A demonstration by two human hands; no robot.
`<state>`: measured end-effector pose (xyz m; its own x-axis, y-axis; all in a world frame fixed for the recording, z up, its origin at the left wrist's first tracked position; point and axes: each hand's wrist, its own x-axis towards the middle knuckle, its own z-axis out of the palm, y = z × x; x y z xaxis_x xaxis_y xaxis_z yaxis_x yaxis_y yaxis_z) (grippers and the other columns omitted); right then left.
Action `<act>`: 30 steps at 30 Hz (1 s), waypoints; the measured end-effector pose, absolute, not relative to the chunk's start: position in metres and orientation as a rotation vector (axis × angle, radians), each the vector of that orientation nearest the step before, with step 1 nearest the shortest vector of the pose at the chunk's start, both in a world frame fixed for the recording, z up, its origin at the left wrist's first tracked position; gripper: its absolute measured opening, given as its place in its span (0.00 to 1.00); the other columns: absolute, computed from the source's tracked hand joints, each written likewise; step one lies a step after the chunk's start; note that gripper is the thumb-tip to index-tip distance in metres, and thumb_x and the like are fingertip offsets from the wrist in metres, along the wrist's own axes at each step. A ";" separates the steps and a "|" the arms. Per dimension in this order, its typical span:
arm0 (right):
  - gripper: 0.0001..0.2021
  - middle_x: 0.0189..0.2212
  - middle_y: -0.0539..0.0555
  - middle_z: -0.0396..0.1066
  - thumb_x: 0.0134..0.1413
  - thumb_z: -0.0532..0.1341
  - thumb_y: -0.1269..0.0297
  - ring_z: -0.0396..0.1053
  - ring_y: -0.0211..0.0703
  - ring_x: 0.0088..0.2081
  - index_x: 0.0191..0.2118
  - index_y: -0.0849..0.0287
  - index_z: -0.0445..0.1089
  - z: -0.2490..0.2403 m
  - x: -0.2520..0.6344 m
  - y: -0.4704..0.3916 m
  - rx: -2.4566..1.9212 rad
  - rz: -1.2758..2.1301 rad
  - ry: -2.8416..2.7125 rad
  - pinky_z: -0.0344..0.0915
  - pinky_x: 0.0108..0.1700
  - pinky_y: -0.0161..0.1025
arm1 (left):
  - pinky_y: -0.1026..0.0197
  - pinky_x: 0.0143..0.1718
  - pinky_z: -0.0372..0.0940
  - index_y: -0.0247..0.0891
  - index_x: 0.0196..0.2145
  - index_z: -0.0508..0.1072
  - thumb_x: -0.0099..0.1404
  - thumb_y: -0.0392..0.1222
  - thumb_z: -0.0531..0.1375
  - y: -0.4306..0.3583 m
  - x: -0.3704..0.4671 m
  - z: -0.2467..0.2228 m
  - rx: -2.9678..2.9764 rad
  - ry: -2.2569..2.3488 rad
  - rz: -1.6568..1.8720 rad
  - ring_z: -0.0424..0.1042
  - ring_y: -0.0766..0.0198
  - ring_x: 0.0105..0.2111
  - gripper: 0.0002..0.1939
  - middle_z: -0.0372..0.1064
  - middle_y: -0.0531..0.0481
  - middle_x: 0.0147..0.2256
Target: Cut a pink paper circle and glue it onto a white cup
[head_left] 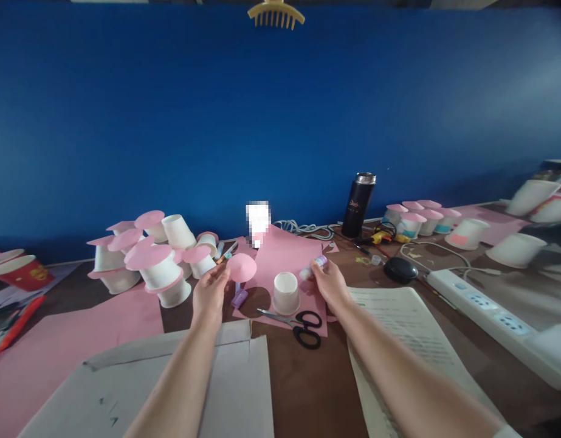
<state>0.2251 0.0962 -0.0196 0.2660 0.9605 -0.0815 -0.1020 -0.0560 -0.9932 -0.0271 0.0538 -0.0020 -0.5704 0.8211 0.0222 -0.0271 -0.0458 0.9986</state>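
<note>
My left hand (211, 289) pinches the edge of a pink paper disc (242, 267) and holds it up over the table. In my right hand (328, 281) is a purple and white glue stick (314, 266), gripped between the fingers. Between the hands a white paper cup (286, 293) stands upside down on pink paper. A pair of scissors (302, 325) with black handles lies just in front of that cup. Below the disc rests a purple cap (239, 298). Stacked white cups (173, 292) topped with pink discs stand to the left of my left hand.
A black thermos (359, 205) stands near the blue partition (280, 121). At right lie a white power strip (483, 310), a black round case (400, 269) and cups with pink tops (412, 225). Printed sheets (399, 328) and grey cardboard (244, 377) lie in front; red cups (27, 274) stand far left.
</note>
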 end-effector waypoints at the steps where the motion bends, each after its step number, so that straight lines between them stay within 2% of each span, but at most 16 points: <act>1: 0.12 0.17 0.47 0.68 0.45 0.64 0.58 0.67 0.39 0.16 0.35 0.58 0.67 -0.020 0.226 0.096 -1.324 1.069 -0.929 0.62 0.19 0.33 | 0.67 0.27 0.62 0.37 0.41 0.74 0.50 0.45 0.67 0.051 -0.023 0.003 0.766 1.429 1.743 0.68 0.70 0.25 0.20 0.72 0.52 0.31; 6: 0.22 0.22 0.49 0.70 0.44 0.66 0.56 0.71 0.45 0.26 0.45 0.57 0.65 -0.018 0.230 0.094 -1.405 0.946 -1.033 0.64 0.28 0.36 | 0.71 0.25 0.61 0.36 0.35 0.75 0.50 0.37 0.68 0.037 -0.003 0.024 0.620 0.807 1.673 0.65 0.75 0.24 0.12 0.68 0.55 0.26; 9: 0.28 0.30 0.55 0.73 0.47 0.63 0.52 0.72 0.51 0.36 0.53 0.59 0.61 -0.015 0.231 0.094 -1.586 0.767 -1.276 0.64 0.36 0.40 | 0.71 0.25 0.62 0.35 0.35 0.75 0.52 0.35 0.67 0.030 0.010 0.025 0.605 0.700 1.551 0.65 0.76 0.24 0.11 0.69 0.55 0.28; 12: 0.28 0.37 0.62 0.73 0.52 0.58 0.51 0.70 0.55 0.42 0.55 0.63 0.59 -0.011 0.232 0.094 -1.741 0.626 -1.489 0.61 0.42 0.43 | 0.71 0.25 0.63 0.34 0.35 0.74 0.53 0.35 0.67 0.025 0.024 0.020 0.579 0.704 1.458 0.65 0.76 0.25 0.10 0.68 0.54 0.29; 18: 0.25 0.42 0.67 0.72 0.53 0.56 0.49 0.70 0.57 0.44 0.50 0.65 0.63 -0.008 0.232 0.096 -1.806 0.665 -1.495 0.61 0.42 0.43 | 0.72 0.24 0.63 0.32 0.33 0.74 0.54 0.36 0.67 0.023 0.040 0.011 0.603 0.747 1.384 0.64 0.76 0.24 0.08 0.65 0.55 0.26; 24: 0.28 0.40 0.65 0.73 0.53 0.56 0.47 0.71 0.55 0.44 0.52 0.64 0.61 -0.009 0.232 0.096 -1.852 0.675 -1.507 0.62 0.42 0.43 | 0.72 0.25 0.64 0.32 0.34 0.73 0.54 0.36 0.66 0.026 0.040 0.011 0.579 0.786 1.383 0.64 0.76 0.23 0.09 0.66 0.54 0.26; 30: 0.28 0.43 0.69 0.71 0.53 0.55 0.48 0.70 0.59 0.46 0.53 0.66 0.60 -0.008 0.230 0.093 -1.877 0.631 -1.556 0.62 0.44 0.45 | 0.71 0.22 0.64 0.31 0.30 0.73 0.52 0.32 0.66 0.037 0.036 0.024 0.480 0.844 1.472 0.65 0.75 0.22 0.06 0.67 0.53 0.25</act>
<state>0.2298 0.0931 -0.0076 0.1947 0.9806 0.0223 0.6882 -0.1204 -0.7155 0.0356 0.0366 0.0238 -0.1034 0.9746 -0.1987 -0.6638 0.0811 0.7435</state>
